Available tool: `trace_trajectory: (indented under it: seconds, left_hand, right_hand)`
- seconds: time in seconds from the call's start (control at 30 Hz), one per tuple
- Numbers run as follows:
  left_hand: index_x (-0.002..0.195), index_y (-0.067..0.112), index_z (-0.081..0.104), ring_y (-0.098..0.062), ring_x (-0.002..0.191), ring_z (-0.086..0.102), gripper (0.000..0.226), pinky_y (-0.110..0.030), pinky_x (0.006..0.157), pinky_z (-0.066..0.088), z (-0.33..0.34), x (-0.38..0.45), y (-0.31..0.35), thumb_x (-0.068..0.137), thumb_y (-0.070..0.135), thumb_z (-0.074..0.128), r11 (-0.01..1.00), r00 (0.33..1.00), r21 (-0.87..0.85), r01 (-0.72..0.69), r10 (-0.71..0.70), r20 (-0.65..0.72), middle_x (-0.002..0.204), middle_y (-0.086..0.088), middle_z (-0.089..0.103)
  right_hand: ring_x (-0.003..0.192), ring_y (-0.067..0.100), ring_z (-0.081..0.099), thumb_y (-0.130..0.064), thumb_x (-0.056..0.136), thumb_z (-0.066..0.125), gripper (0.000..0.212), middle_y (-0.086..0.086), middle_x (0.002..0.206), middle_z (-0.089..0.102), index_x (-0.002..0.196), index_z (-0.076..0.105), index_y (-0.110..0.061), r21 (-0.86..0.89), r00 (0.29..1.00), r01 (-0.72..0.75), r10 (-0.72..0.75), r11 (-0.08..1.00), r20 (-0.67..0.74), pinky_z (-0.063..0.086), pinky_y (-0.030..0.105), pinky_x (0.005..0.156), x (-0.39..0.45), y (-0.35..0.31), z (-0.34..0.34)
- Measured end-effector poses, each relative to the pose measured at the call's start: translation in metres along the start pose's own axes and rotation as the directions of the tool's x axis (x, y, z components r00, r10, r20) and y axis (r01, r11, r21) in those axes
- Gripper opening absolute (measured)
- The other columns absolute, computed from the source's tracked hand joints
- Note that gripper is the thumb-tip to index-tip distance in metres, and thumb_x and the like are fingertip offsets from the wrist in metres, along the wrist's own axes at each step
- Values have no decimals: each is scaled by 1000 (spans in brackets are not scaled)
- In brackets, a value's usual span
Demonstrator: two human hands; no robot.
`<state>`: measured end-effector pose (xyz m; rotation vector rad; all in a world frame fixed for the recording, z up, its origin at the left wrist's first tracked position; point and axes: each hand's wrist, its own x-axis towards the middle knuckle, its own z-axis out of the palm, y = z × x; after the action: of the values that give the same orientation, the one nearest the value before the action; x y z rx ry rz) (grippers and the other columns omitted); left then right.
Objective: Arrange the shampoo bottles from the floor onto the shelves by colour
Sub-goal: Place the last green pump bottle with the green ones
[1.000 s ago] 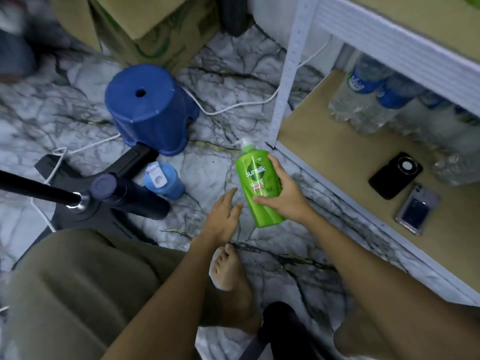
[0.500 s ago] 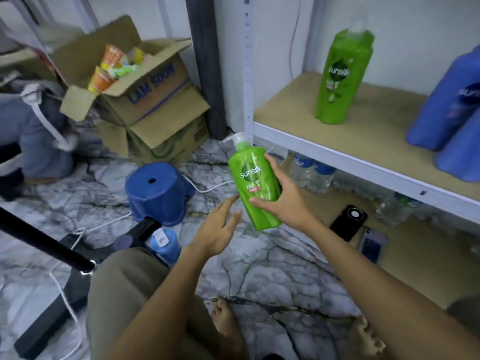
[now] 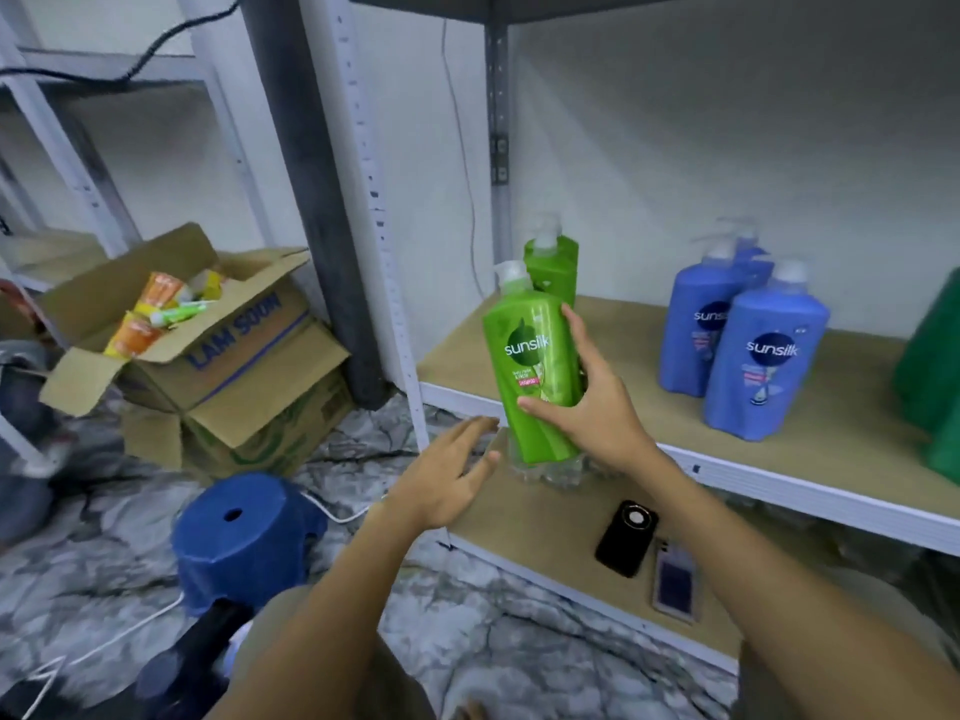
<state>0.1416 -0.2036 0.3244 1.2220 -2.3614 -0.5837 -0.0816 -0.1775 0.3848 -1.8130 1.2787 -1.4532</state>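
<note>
My right hand [image 3: 592, 407] grips a green Sunsilk shampoo bottle [image 3: 530, 356] with a white pump, held upright in the air at the front left edge of the wooden shelf [image 3: 649, 366]. Another green bottle [image 3: 553, 267] stands on that shelf just behind it. Three blue Sunsilk bottles [image 3: 763, 356] stand grouped further right on the same shelf. My left hand [image 3: 447, 475] hovers below and left of the held bottle, fingers straight, holding nothing.
Dark green packs [image 3: 935, 376] sit at the shelf's right edge. The lower shelf holds a black device [image 3: 626, 537], a phone [image 3: 674, 582] and clear bottles. A blue overturned stool [image 3: 244, 537], cardboard boxes [image 3: 208, 366] and a white cable lie on the marble floor.
My right hand has lifted the green bottle from near the floor up to the shelf's front edge. My left hand has followed upward, still off the bottle.
</note>
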Motion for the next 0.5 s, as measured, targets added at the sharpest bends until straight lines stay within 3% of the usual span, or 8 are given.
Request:
trace_trajectory:
  seconds: [0.07,0.2,0.33,0.5]
  left_hand:
    - [154,26,32,-15,147,28,58,-27,117,21,3,23,0,102,51,38,998,999,51,-29,28,16,159,2,34]
    - [152,26,36,-16,149,24,55,-29,120,18,9,65,-11,102,49,43,996,998,67,-60,60,3,160,0,32]
    - [149,28,41,-19,149,26,70,-36,123,19,32,92,-27,91,66,31,995,997,53,-80,80,6,159,-1,34]
    - [144,29,49,-19,143,37,60,-41,118,25,48,109,-48,95,58,30,951,980,276,-139,172,-99,155,2,42]
  right_hand:
    - [125,-3,56,-13,76,88,112,-28,141,52,158,18,-42,-3,1000,-7,7,1000,-26,47,23,104,9,4,-15]
    - [119,-15,53,-3,76,86,114,-25,139,51,160,15,-34,-32,995,-15,12,999,-98,44,7,96,25,20,-36]
    - [117,-13,57,-10,72,90,122,-33,131,54,158,11,-46,-103,987,-57,41,993,-154,48,20,104,35,44,-44]
    - [121,5,61,-20,67,93,127,-19,135,60,155,8,-53,-182,964,-93,42,979,-262,48,32,108,44,66,-33]
